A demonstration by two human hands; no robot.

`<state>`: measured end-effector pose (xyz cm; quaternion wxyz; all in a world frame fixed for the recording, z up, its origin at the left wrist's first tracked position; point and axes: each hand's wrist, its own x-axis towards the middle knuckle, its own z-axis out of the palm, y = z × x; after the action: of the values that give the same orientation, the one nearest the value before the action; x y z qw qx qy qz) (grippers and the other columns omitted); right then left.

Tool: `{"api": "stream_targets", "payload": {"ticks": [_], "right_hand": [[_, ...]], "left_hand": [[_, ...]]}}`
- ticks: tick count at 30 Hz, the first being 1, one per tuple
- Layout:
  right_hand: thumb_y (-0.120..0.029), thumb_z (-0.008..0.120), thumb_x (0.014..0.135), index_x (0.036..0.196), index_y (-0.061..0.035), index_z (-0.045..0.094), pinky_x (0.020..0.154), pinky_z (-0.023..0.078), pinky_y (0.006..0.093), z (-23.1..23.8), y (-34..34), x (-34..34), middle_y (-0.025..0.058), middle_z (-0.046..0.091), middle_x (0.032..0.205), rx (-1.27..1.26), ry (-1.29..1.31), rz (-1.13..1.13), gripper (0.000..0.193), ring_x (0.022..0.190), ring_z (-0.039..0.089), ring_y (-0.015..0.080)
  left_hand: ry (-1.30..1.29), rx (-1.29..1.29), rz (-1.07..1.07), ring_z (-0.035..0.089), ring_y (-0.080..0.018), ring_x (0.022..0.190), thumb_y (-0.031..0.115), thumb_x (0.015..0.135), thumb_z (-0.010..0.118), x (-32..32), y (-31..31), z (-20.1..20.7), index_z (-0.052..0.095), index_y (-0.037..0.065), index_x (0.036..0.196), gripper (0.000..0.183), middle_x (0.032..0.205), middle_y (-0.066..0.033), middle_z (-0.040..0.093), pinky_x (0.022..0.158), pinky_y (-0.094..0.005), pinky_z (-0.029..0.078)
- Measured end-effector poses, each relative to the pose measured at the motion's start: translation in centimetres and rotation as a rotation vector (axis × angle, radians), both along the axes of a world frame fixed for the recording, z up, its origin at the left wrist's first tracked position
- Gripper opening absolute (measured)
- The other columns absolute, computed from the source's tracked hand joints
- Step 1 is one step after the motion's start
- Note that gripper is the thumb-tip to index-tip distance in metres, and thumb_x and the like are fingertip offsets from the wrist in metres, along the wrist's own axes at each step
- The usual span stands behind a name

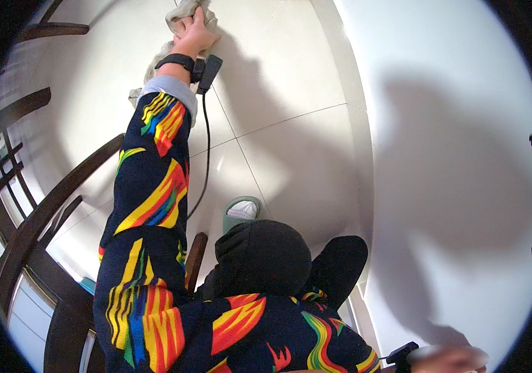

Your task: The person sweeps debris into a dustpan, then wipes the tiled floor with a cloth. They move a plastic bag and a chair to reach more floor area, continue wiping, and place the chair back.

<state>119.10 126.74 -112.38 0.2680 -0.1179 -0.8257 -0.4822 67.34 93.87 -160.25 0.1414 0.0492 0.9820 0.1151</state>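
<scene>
My left hand (195, 38) reaches far out over the floor, gripping a crumpled grey cloth (182, 9) and pressing it on the tiles. More of the cloth trails beneath the wrist. A black band and a small black device (210, 73) with a cable sit on that wrist. At the lower right, my right hand (449, 359) is beside the white wall, wearing a similar black device. It is blurred and cut off by the view's edge, so its fingers cannot be made out.
Cream floor tiles (291, 161) run along the white wall (452, 37) on the right. Dark wooden chair parts (70, 177) curve along the left side. My bent knee (263, 258) in black trousers and a green slipper (242, 210) are in the lower middle.
</scene>
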Motion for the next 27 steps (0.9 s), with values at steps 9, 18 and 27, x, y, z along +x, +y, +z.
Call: {"api": "stream_targets", "payload": {"ticks": [9, 18, 27], "right_hand": [[-0.052, 0.048, 0.091, 0.104, -0.0136, 0.056, 0.110, 0.021, 0.0526, 0.3, 0.1, -0.9, 0.0106, 0.039, 0.142, -0.055, 0.019, 0.052, 0.042, 0.139, 0.020, 0.0307], [-0.051, 0.046, 0.093, 0.097, -0.0121, 0.056, 0.110, 0.024, 0.0508, 0.1, 0.5, -1.5, 0.0105, 0.040, 0.142, 0.006, 0.015, 0.052, 0.041, 0.138, 0.022, 0.0305], [-0.054, 0.045, 0.092, 0.097, -0.0133, 0.057, 0.109, 0.024, 0.0516, 0.4, 0.5, -1.7, 0.0093, 0.040, 0.141, -0.007, -0.013, 0.058, 0.043, 0.137, 0.023, 0.0301]], "left_hand": [[-0.304, -0.076, 0.072, -0.005, -0.0420, 0.141, 0.042, 0.081, 0.064, 0.7, 1.0, 3.5, 0.000, 0.020, 0.150, 0.096, 0.155, -0.0159, -0.007, 0.114, -0.0506, 0.010], [-0.061, -0.032, -0.021, 0.001, -0.0422, 0.142, 0.041, 0.072, 0.073, -1.2, -0.8, -1.1, 0.009, 0.028, 0.150, 0.101, 0.155, -0.0187, 0.006, 0.110, -0.0585, 0.016], [-0.023, 0.041, 0.124, -0.004, -0.0511, 0.138, 0.056, 0.074, 0.068, 1.1, 4.4, 0.5, 0.008, 0.016, 0.150, 0.104, 0.151, -0.0279, 0.005, 0.109, -0.0635, 0.005]]}}
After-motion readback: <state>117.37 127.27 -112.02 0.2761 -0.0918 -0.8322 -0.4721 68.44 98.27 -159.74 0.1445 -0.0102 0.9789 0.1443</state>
